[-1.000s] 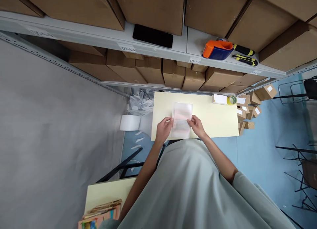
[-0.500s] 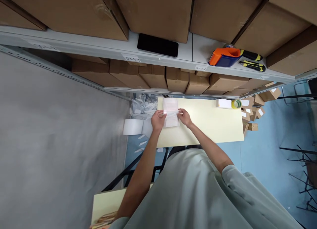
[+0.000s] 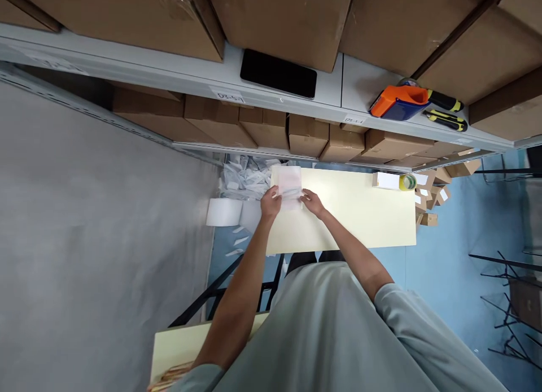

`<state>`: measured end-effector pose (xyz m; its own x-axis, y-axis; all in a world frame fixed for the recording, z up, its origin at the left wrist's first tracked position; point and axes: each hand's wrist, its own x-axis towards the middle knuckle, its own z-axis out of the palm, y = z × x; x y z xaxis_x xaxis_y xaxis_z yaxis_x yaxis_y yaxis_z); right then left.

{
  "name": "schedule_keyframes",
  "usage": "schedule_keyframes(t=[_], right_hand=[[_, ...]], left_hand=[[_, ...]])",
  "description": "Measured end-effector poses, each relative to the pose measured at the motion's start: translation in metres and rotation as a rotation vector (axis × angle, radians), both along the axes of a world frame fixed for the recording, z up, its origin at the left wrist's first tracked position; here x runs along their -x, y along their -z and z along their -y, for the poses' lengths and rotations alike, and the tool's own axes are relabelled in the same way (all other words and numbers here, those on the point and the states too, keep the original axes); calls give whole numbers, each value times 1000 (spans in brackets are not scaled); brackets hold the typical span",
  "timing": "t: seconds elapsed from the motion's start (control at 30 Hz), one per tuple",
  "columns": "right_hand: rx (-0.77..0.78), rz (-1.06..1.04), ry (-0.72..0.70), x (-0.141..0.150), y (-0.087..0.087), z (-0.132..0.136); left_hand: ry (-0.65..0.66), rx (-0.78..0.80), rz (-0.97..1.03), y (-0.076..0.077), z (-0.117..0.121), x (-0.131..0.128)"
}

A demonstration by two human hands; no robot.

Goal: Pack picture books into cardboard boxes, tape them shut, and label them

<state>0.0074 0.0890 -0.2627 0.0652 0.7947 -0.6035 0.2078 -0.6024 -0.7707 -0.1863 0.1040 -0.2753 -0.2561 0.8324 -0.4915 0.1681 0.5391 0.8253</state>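
A thin, whitish, slightly pink wrapping sheet (image 3: 290, 183) is held over the left part of the pale yellow table (image 3: 347, 222). My left hand (image 3: 270, 203) pinches its left edge between thumb and fingers. On the opposite edge, my right hand (image 3: 312, 203) grips with fingers closed. Between the hands a crease or fold runs across the sheet. Whether anything lies inside it I cannot tell.
Crumpled white sheets (image 3: 243, 180) and white rolls (image 3: 224, 212) lie left of the table. A white box (image 3: 385, 181) and yellow-green tape roll (image 3: 407, 182) sit at its right end. Above are shelves with cartons (image 3: 279, 19), a black phone (image 3: 278, 74) and an orange-blue tape dispenser (image 3: 400, 102).
The sheet's lower end reaches less far toward me than before, and its fold looks different. Both hands keep their grip at its edges. The whole view has shifted slightly.
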Motion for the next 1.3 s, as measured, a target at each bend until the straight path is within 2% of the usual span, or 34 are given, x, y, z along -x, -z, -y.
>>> schedule_keyframes(t=[0.13, 0.3, 0.47, 0.63, 0.77, 0.93, 1.17, 1.3], right_hand=[[-55, -42, -19, -25, -31, 20], [-183, -126, -90, -62, -87, 53], [-273, -207, -168, -87, -142, 81], [-324, -290, -321, -90, -181, 109], [-346, -369, -485, -67, -193, 136], [-329, -475, -717, -18, -200, 189], [-248, -546, -1033, 44, -211, 290], [-222, -564, -1266, 86, -214, 366]], left_hand=[[-55, -94, 41, -34, 32, 4], [-145, -209, 77, -99, 89, 3], [-280, -319, 59, -160, 147, -11], [-448, -417, -55, -200, 225, -29], [-589, -409, -168, -216, 314, -42], [-781, -413, -246, -224, 430, -52], [-1133, -376, -287, -217, 560, -58], [-1296, -362, -315, -213, 635, -56]])
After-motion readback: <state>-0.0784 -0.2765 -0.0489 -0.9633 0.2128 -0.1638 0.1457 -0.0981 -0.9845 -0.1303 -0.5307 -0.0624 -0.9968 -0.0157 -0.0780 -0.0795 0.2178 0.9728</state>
